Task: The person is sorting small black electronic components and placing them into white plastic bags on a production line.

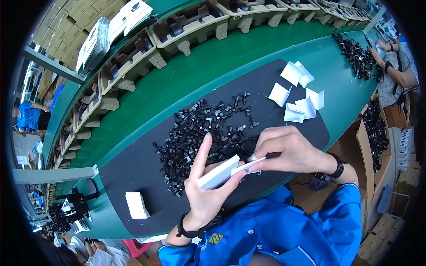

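Left hand (202, 197) grips white paper stack (217, 174) between thumb and fingers, index finger raised; right hand (287, 150) pinches folded white sheet (249, 166) at the stack's right end, between both hands. Both over near side of black mat (126, 166) on green surface (350, 111). Small black parts (186, 133) heaped mid-mat, just beyond hands toward far edge. Folded papers (302, 109) by mat's right edge; second stack (136, 205) near left edge. Yellow emblem (216, 238) on blue shirt (275, 230); any print on the papers too small to tell.
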The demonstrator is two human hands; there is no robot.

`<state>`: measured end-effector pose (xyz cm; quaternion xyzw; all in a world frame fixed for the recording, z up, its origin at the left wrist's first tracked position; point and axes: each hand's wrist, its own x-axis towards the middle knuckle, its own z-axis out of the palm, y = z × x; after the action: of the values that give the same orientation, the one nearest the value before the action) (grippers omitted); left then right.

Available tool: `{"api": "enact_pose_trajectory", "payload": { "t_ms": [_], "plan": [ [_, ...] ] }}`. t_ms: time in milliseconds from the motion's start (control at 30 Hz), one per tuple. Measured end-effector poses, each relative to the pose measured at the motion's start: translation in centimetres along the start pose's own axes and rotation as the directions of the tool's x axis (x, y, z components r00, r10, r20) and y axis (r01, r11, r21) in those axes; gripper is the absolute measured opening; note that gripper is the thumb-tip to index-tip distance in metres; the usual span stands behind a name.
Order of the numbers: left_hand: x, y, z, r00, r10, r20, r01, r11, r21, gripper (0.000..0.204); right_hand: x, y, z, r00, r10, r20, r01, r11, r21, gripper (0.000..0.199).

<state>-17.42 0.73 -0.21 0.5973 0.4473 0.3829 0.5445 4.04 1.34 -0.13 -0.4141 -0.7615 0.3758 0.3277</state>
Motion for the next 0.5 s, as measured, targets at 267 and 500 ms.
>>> {"api": "enact_pose_trajectory", "payload": {
  "t_ms": [267, 500],
  "plan": [
    [-0.4, 0.2, 1.1, 0.997, 0.064, 0.051, -0.067, 0.996, 0.05, 0.073, -0.3, 0.4, -1.9, 0.965, -0.262, 0.0, 0.258, 0.953, 0.158, 0.01],
    [1.7, 1.5, 4.8, 0.999, 0.032, 0.018, -0.034, 0.986, 0.161, 0.05, -2.2, 0.4, -7.4, 0.967, -0.231, 0.105, 0.227, 0.972, 0.054, 0.015]
  ]
}}
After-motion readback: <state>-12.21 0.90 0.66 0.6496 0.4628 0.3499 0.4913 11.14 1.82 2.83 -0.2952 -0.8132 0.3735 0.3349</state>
